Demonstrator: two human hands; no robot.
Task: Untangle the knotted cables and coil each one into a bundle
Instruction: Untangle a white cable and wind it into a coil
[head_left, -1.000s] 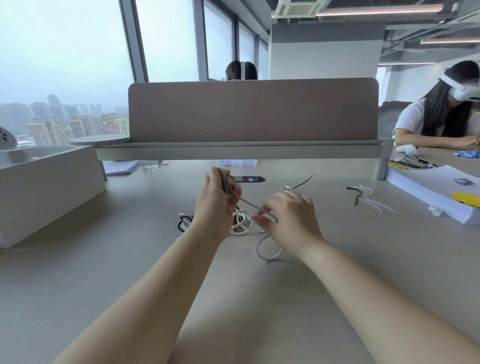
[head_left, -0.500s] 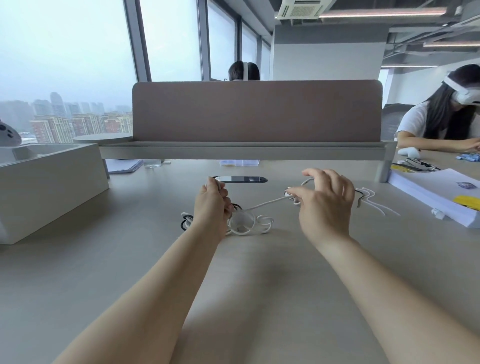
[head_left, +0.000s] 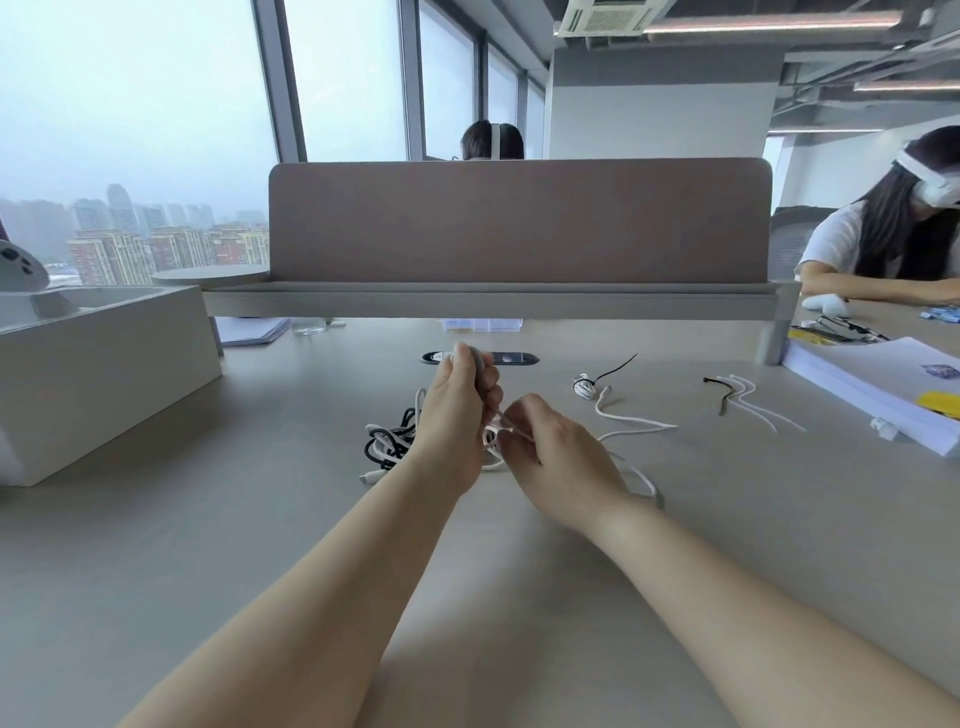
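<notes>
A tangle of black and white cables (head_left: 387, 441) lies on the desk just left of my hands. My left hand (head_left: 460, 415) is raised over it and grips a loop of white cable, which sticks up blurred above the fist. My right hand (head_left: 550, 447) sits close beside it and pinches the same white cable between thumb and fingers. The white cable (head_left: 631, 423) trails off to the right across the desk, and another stretch curves behind my right wrist. A small coiled bundle with a black tie (head_left: 587, 384) rests farther back.
Loose white and black ties (head_left: 743, 397) lie at right, beside a stack of white paper (head_left: 872, 395). A white box (head_left: 98, 364) stands at left. A cable port (head_left: 511, 358) and a brown divider (head_left: 519, 221) are behind. A person sits at the far right.
My right hand has come back from the far right to just beside my left hand. The white cable it pulled out now lies slack on the desk to the right.
</notes>
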